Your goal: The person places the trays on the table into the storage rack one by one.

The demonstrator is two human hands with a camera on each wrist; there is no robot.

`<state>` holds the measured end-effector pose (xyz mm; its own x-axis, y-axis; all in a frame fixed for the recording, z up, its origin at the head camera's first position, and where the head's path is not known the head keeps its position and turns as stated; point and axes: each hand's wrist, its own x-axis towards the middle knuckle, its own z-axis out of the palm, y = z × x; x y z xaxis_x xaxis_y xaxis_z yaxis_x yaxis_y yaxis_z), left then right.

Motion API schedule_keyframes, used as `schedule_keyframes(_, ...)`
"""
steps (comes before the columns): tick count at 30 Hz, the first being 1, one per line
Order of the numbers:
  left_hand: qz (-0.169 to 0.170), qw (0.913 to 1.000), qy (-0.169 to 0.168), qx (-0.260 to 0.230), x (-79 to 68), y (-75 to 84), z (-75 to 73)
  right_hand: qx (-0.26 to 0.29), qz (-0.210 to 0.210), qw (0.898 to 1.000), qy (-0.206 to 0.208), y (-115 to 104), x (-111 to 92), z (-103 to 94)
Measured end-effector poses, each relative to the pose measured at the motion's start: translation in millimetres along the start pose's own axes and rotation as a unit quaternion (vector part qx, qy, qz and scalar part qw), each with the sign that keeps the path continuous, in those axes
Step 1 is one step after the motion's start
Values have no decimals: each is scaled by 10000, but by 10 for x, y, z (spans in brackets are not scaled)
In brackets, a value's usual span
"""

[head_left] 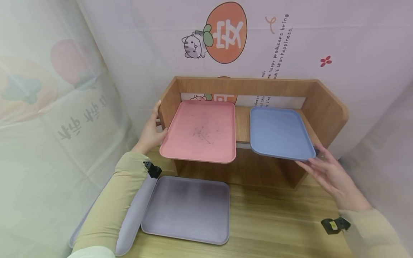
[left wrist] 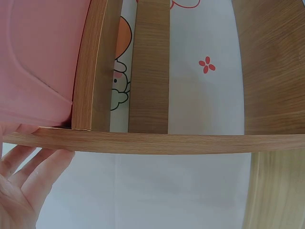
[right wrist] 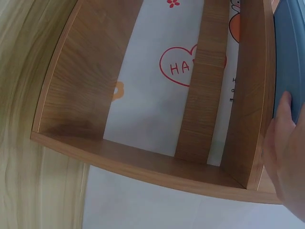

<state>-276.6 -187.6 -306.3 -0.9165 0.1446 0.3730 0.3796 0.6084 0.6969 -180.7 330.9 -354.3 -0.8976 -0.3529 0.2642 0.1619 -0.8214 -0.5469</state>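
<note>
A pink tray lies on the left of the upper board of a wooden desk shelf, its front edge jutting out. My left hand grips the shelf's left side panel, fingers on the outer face and thumb by the tray's left edge. In the left wrist view the fingers touch the panel from outside. To the right, a blue tray rests on the same board and also overhangs its front. My right hand holds this tray at its front right corner; part of the grip is hidden under it.
A grey-purple tray lies on the wooden table before the shelf. Another grey-purple tray is partly under my left sleeve. Printed cloth hangs behind and at both sides. The shelf's lower compartment opens to the front.
</note>
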Motion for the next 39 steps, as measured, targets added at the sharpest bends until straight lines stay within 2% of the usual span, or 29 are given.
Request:
schedule_keyframes(6, 57, 10000, 8, 23, 5, -5, 0, -7, -136, 9996, 250, 16, 79, 5)
schedule_keyframes(19, -37, 9999, -12, 96, 0, 6, 6, 349, -63, 9967, 725, 21, 183, 48)
schedule_keyframes(26, -42, 10000, -14, 62, -4, 11, 2, 349, -51, 9952, 916, 3, 207, 54)
schedule_keyframes(39, -103, 9999, -13, 124, 3, -5, 10, 210, -75, 9879, 1532, -60, 187, 30)
